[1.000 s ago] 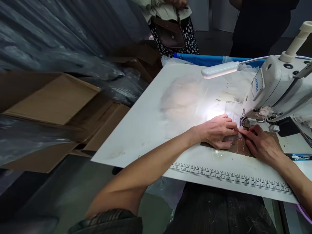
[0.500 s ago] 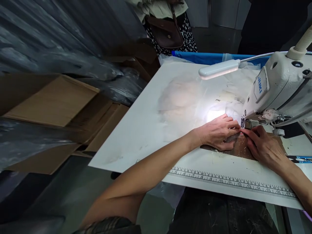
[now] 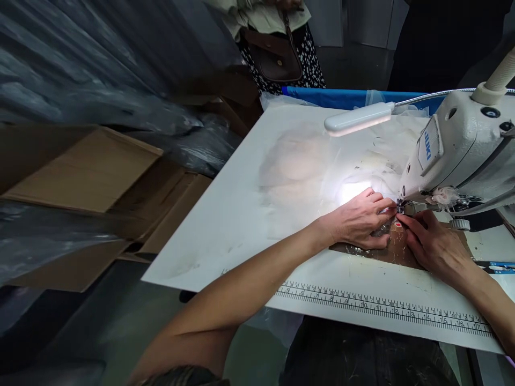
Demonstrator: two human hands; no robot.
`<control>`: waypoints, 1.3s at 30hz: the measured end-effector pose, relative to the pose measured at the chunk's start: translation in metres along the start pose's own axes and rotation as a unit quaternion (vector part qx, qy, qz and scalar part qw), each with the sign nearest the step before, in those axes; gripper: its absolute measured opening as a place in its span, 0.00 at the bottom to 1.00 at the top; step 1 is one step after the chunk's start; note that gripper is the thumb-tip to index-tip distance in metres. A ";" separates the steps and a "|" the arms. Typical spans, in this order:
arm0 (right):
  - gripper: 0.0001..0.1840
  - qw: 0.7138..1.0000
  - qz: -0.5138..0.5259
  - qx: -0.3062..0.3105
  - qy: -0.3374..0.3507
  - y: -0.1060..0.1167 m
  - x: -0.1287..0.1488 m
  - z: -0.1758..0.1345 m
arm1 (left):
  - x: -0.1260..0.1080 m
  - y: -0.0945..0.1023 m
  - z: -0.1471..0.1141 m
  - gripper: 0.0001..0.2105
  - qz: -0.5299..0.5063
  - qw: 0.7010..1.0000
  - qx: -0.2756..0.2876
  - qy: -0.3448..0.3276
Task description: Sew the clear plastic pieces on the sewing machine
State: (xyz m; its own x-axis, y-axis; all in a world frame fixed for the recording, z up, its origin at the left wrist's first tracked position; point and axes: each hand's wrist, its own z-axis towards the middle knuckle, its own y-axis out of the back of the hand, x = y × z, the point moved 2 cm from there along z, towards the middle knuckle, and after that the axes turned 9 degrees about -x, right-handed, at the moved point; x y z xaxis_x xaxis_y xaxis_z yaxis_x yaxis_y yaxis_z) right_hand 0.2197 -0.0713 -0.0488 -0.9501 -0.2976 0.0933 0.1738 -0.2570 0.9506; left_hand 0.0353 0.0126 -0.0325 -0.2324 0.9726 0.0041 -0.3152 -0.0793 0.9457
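At the needle of a white sewing machine, my left hand bends its fingers over sheer white fabric and grips it at the presser foot. Close in from the other side comes my right hand, thumb and forefinger pinched at the fabric's edge just in front of the foot. Most of the fabric lies behind my left hand, bright under the lamp. The exact piece between my right fingertips is largely hidden. Beneath both hands is a brown plate, with a small red mark by my right fingertips.
A slim white lamp reaches over the white table, whose front edge carries a printed ruler. Blue-handled snips lie at right. Cardboard boxes and plastic sheeting stand left. A person with a brown bag stands behind.
Both hands stay at the needle. Sheer fabric that showed under my left fingers is now less visible, and the red mark shows more plainly. The view has shifted slightly.
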 end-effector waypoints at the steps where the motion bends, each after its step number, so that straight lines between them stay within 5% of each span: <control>1: 0.26 1.000 0.024 -0.008 -0.005 0.003 -0.001 0.000 | 0.000 0.000 0.000 0.20 0.004 1.000 0.000 0.001; 7: 0.26 0.962 0.248 -0.015 -0.111 0.021 -0.018 0.007 | 0.001 -0.001 0.001 0.23 0.014 1.000 -0.001 0.009; 12: 0.34 0.933 0.289 0.024 -0.214 0.018 -0.030 0.015 | 0.003 0.000 0.002 0.25 0.019 1.000 0.002 0.016; 22: 0.28 0.930 0.298 -0.031 -0.213 0.016 -0.025 -0.003 | 0.008 -0.001 0.000 0.28 -0.005 0.999 0.020 0.043; 35: 0.19 0.940 0.263 -0.076 -0.203 0.010 -0.034 -0.004 | 0.019 -0.017 -0.002 0.18 -0.092 0.987 -0.048 0.122; 39: 0.17 0.947 0.256 -0.099 -0.169 0.010 -0.028 -0.005 | 0.030 -0.011 0.005 0.15 -0.083 0.993 -0.048 0.067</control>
State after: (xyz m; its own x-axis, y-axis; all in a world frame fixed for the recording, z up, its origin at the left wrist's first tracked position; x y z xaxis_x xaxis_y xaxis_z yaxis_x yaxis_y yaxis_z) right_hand 0.2497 -0.0704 -0.0438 -0.7513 -0.1269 0.6477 0.6469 -0.3361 0.6845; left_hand 0.0361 0.0436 -0.0414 -0.2879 0.9371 -0.1975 -0.4437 0.0522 0.8946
